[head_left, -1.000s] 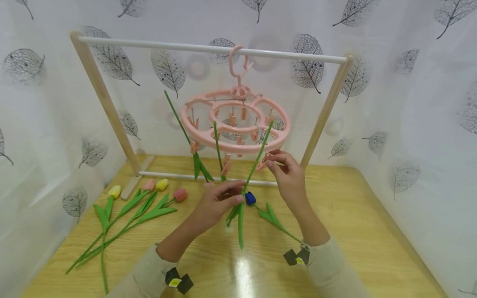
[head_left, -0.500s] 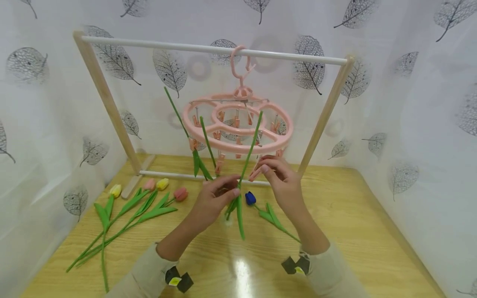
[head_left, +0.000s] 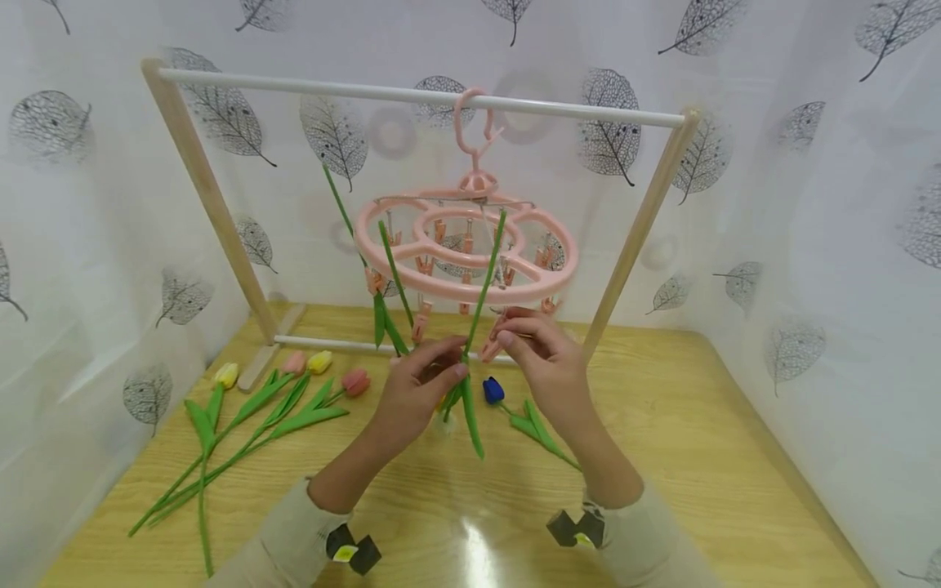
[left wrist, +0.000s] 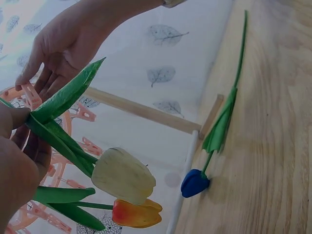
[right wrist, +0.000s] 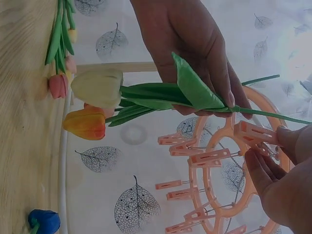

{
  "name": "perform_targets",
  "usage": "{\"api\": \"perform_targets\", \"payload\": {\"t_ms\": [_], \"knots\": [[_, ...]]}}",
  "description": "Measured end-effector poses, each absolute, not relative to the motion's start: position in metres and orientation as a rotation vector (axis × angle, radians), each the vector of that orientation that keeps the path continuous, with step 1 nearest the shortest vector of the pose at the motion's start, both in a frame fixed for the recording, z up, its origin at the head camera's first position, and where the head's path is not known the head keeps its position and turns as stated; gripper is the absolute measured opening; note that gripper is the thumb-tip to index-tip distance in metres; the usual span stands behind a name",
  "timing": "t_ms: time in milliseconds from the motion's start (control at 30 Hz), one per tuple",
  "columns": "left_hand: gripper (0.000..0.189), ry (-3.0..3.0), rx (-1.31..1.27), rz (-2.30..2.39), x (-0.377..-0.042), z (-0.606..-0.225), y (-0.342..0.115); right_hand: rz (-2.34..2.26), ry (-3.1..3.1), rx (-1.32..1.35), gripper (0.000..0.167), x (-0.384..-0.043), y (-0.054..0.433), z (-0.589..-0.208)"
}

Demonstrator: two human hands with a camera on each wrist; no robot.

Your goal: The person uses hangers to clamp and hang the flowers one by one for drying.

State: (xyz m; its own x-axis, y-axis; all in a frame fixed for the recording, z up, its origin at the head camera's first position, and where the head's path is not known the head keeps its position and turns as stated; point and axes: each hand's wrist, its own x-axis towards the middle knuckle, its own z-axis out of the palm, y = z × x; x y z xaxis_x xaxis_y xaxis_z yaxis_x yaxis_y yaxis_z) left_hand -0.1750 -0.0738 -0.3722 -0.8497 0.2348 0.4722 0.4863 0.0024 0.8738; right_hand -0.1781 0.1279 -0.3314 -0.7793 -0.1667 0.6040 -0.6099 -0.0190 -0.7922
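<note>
Together, the left hand (head_left: 415,388), fingers pinching a white tulip (left wrist: 123,175), and right hand (head_left: 555,367), gripping a pink clip (right wrist: 253,131), shift leftward, the tulip seemingly unclipped.

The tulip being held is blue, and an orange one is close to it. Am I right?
Nearly! The held tulip is white, not blue, as the left wrist view shows. An orange one is indeed close to it.
</note>
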Motion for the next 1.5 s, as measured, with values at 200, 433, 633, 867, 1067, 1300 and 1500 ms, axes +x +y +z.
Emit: {"api": "perform_targets", "payload": {"t_ms": [200, 433, 633, 867, 1067, 1300, 1500], "knots": [[0.035, -2.056, -0.791, -1.918, -0.175, -0.374, -0.073, 1.885, -1.918, 0.803, 0.016, -0.178, 0.122, -0.333], [0.036, -2.037, -0.802, -1.903, -0.174, -0.375, -0.072, 1.884, -1.894, 0.769, 0.015, -0.177, 0.118, -0.336], [0.036, -2.026, -0.821, -1.906, -0.173, -0.376, -0.070, 1.929, -1.807, 0.790, 0.015, -0.177, 0.116, -0.337], [0.034, -2.000, -0.818, -1.876, -0.173, -0.377, -0.068, 1.914, -1.763, 0.790, 0.013, -0.177, 0.115, -0.339], [0.033, -1.980, -0.817, -1.867, -0.171, -0.378, -0.066, 1.802, -1.809, 0.747, 0.013, -0.177, 0.113, -0.341], [0.033, -1.960, -0.816, -1.886, -0.169, -0.379, -0.064, 1.764, -1.828, 0.728, 0.013, -0.177, 0.112, -0.343], [0.033, -1.940, -0.828, -1.907, -0.170, -0.380, -0.063, 1.724, -1.865, 0.708, 0.014, -0.175, 0.112, -0.341]]}}
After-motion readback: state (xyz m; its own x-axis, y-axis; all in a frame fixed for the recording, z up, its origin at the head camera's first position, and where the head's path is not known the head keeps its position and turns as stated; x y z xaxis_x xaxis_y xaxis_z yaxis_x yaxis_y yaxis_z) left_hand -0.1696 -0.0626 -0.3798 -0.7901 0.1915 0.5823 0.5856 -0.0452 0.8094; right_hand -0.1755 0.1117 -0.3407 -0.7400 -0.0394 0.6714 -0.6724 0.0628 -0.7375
